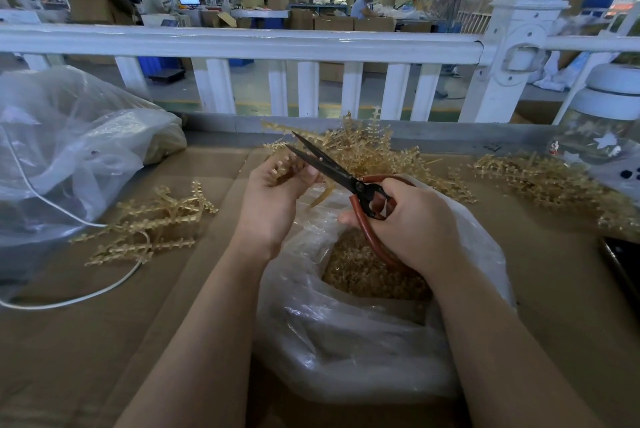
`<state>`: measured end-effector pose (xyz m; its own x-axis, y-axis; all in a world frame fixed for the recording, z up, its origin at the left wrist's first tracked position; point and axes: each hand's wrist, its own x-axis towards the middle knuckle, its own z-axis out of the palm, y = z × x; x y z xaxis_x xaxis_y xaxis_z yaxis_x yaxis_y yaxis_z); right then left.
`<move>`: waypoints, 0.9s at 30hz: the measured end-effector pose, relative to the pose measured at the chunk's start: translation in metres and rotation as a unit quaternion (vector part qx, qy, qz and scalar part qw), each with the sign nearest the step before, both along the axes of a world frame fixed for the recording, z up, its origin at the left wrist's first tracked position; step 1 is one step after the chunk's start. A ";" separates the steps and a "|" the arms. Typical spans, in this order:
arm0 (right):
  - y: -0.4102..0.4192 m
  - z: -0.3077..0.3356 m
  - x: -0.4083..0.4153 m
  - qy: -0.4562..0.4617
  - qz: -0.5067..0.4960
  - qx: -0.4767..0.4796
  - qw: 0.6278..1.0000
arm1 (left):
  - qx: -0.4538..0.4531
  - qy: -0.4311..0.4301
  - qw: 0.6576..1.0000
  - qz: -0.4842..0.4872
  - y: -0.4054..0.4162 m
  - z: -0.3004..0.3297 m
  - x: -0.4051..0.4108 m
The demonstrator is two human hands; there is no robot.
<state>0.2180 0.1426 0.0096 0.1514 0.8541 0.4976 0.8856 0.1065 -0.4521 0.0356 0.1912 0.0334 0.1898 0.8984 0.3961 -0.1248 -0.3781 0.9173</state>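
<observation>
Head cam view: the left hand [277,199] has its fingers curled around a yellowish plastic sprue piece [282,167], pinching it right above the open clear bag [363,351] that sits on the cardboard-covered table [86,341]. The right hand [412,219] grips the scissors [341,173] by their red-brown loop handles, fingers wrapped through and around them, black blades parted a bit and pointing up-left, with the lower blade just beside the left fingertips. The bag under both hands is full of small tan cut bits [367,275]. There's a heap of the same spiky sprues [367,147] right behind the hands, another pile [152,223] off to the left near a white cable [69,303], and more on the right [540,178]. A big crumpled plastic bag [69,150] sits far left, and a white railing [242,43] runs behind the table.
</observation>
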 end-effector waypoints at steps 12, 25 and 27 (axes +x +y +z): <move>-0.004 0.003 0.000 -0.017 -0.003 0.002 1.000 | -0.067 -0.069 0.995 0.018 0.003 0.001 -0.007; 0.000 0.001 0.000 -0.048 0.014 -0.002 0.999 | -0.040 -0.008 0.999 0.001 0.005 -0.003 -0.013; 0.001 0.000 0.001 -0.048 0.010 -0.004 0.999 | -0.045 -0.013 0.999 -0.001 0.006 -0.003 -0.013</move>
<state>0.2186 0.1432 0.0098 0.0867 0.8608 0.5015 0.9225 0.1207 -0.3666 0.0223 0.1967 0.0304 0.1815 0.9302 0.3191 -0.1496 -0.2946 0.9438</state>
